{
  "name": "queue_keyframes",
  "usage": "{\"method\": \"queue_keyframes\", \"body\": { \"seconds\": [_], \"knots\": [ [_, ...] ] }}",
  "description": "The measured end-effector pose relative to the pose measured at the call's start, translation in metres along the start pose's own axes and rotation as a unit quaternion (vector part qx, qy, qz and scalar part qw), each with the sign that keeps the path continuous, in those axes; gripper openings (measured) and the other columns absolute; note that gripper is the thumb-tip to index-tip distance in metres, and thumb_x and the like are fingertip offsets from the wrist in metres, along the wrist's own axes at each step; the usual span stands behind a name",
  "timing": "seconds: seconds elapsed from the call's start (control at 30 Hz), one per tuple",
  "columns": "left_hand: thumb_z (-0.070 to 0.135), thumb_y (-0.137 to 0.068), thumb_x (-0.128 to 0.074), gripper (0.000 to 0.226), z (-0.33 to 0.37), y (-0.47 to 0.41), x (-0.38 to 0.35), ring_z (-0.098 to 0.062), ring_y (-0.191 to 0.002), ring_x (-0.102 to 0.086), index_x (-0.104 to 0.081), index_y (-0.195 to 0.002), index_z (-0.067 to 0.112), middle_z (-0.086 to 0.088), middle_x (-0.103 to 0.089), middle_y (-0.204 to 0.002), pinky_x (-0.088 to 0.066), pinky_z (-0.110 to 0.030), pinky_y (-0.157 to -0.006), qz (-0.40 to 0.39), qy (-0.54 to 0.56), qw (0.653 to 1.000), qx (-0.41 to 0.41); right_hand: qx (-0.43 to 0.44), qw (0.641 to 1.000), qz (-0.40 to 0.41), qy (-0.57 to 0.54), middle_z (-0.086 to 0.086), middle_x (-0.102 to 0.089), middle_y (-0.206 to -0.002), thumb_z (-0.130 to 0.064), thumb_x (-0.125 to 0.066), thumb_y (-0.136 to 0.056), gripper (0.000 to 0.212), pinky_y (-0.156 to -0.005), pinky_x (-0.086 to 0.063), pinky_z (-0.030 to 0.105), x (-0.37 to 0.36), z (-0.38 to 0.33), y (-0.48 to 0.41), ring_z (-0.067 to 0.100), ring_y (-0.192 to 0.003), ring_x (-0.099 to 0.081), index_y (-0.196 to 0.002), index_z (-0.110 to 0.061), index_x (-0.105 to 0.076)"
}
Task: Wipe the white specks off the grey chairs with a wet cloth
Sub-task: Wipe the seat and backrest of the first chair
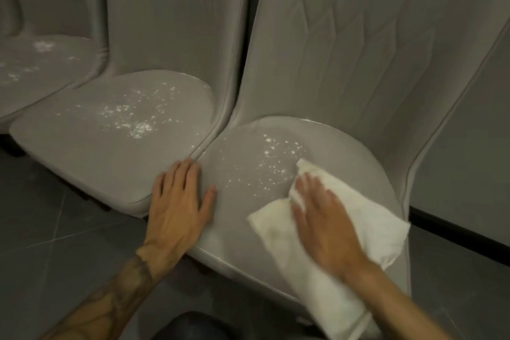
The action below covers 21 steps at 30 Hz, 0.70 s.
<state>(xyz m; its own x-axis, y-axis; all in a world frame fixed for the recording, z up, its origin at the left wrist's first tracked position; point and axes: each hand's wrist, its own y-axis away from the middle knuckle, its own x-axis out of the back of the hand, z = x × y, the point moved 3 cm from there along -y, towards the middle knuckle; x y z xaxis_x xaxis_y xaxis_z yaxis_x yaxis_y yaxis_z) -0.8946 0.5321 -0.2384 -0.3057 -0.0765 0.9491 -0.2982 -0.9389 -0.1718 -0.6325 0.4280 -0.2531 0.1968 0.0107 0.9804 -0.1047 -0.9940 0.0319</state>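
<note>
We note motion blur over the right hand [321,218]; its finger outlines smear. It covers the middle of the white cloth [364,229], whose lower end runs off the bottom edge. The far-left chair [41,63] is cropped by the left edge. All chair backrests are cropped at top.

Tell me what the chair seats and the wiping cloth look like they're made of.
Chair seat: probably smooth, slightly glossy faux leather or vinyl; it shows soft highlights and stitched seams. Cloth: white, soft, matte woven or terry fabric, folded thick, faintly stained.
</note>
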Motion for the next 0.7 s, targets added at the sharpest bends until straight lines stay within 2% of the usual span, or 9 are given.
{"method": "queue_keyframes", "body": {
  "seconds": [0.13, 0.2, 0.27, 0.33, 0.4, 0.47, 0.57, 0.6, 0.7],
  "knots": [
    [0.059, -0.101, -0.028, 0.072, -0.02, -0.015, 0.008, -0.03, -0.151, -0.033, -0.042, -0.153, 0.011, -0.012, -0.04, -0.162, -0.021, -0.05, -0.127, -0.008, -0.023, 0.999, 0.041, -0.132, 0.991, 0.013, -0.014, 0.006, 0.001, -0.175, -0.043, -0.014, -0.111, 0.064, -0.132, -0.007, 0.043, 0.013, 0.013, -0.048, 0.025, -0.162, 0.001, -0.166, -0.013, -0.002],
    [0.06, -0.099, -0.026, 0.076, -0.026, -0.022, 0.011, -0.03, -0.151, -0.033, -0.042, -0.154, 0.011, -0.012, -0.039, -0.163, -0.022, -0.05, -0.126, -0.014, -0.026, 0.998, 0.054, -0.082, 0.996, 0.011, -0.025, 0.006, 0.002, -0.175, -0.044, -0.013, -0.11, 0.065, -0.132, -0.006, 0.045, 0.006, -0.015, -0.05, 0.028, -0.162, 0.002, -0.166, -0.014, -0.004],
    [0.061, -0.097, -0.024, 0.078, -0.029, -0.028, 0.01, -0.03, -0.151, -0.032, -0.041, -0.155, 0.011, -0.011, -0.037, -0.165, -0.021, -0.05, -0.127, -0.021, -0.033, 0.997, 0.06, 0.011, 0.999, 0.006, -0.04, 0.0, 0.002, -0.175, -0.049, -0.008, -0.109, 0.065, -0.132, -0.006, 0.042, -0.006, -0.037, -0.037, 0.023, -0.162, 0.003, -0.167, -0.019, -0.009],
    [0.062, -0.098, -0.023, 0.078, -0.029, -0.03, 0.007, -0.03, -0.152, -0.032, -0.042, -0.156, 0.012, -0.01, -0.036, -0.166, -0.02, -0.05, -0.127, -0.018, -0.042, 0.997, 0.062, 0.047, 0.999, -0.008, -0.027, -0.003, 0.0, -0.175, -0.05, 0.0, -0.106, 0.068, -0.132, -0.007, 0.04, -0.008, -0.029, -0.034, 0.019, -0.162, 0.002, -0.167, -0.022, -0.011],
    [0.061, -0.099, -0.023, 0.077, -0.03, -0.029, 0.004, -0.029, -0.152, -0.033, -0.042, -0.155, 0.013, -0.01, -0.036, -0.166, -0.021, -0.05, -0.127, -0.008, -0.044, 0.997, 0.066, 0.012, 1.0, 0.0, 0.019, 0.002, -0.003, -0.175, -0.046, 0.0, -0.106, 0.067, -0.131, -0.012, 0.041, -0.002, 0.005, -0.048, 0.022, -0.162, -0.003, -0.166, -0.02, -0.014],
    [0.061, -0.099, -0.024, 0.077, -0.031, -0.029, 0.003, -0.029, -0.152, -0.033, -0.042, -0.156, 0.012, -0.01, -0.037, -0.165, -0.021, -0.051, -0.127, 0.002, -0.038, 0.997, 0.065, -0.069, 0.997, 0.012, 0.009, 0.006, -0.007, -0.175, -0.042, -0.013, -0.11, 0.061, -0.13, -0.014, 0.043, 0.009, 0.04, -0.066, 0.025, -0.162, -0.008, -0.166, -0.016, -0.015],
    [0.061, -0.1, -0.023, 0.077, -0.031, -0.028, 0.001, -0.029, -0.154, -0.031, -0.04, -0.157, 0.012, -0.01, -0.035, -0.167, -0.02, -0.051, -0.128, 0.002, -0.036, 0.997, 0.067, -0.127, 0.992, 0.017, -0.013, 0.009, -0.005, -0.175, -0.042, -0.018, -0.111, 0.063, -0.131, -0.01, 0.047, 0.015, 0.04, -0.09, 0.029, -0.162, -0.005, -0.166, -0.012, -0.011],
    [0.06, -0.1, -0.023, 0.077, -0.032, -0.028, 0.0, -0.029, -0.154, -0.031, -0.04, -0.158, 0.012, -0.009, -0.035, -0.167, -0.02, -0.051, -0.128, 0.003, -0.039, 0.997, 0.068, -0.108, 0.994, 0.016, 0.0, 0.009, -0.004, -0.175, -0.042, -0.018, -0.111, 0.063, -0.131, -0.01, 0.048, 0.011, 0.025, -0.094, 0.031, -0.162, -0.004, -0.166, -0.013, -0.011],
    [0.061, -0.1, -0.02, 0.079, -0.033, -0.028, -0.001, -0.028, -0.155, -0.03, -0.039, -0.158, 0.012, -0.009, -0.035, -0.167, -0.019, -0.05, -0.128, -0.001, -0.045, 0.997, 0.069, 0.048, 0.999, -0.003, -0.021, 0.002, -0.004, -0.175, -0.048, -0.014, -0.111, 0.063, -0.131, -0.009, 0.043, -0.006, -0.027, -0.078, 0.026, -0.162, -0.003, -0.166, -0.018, -0.011]
  ]
}}
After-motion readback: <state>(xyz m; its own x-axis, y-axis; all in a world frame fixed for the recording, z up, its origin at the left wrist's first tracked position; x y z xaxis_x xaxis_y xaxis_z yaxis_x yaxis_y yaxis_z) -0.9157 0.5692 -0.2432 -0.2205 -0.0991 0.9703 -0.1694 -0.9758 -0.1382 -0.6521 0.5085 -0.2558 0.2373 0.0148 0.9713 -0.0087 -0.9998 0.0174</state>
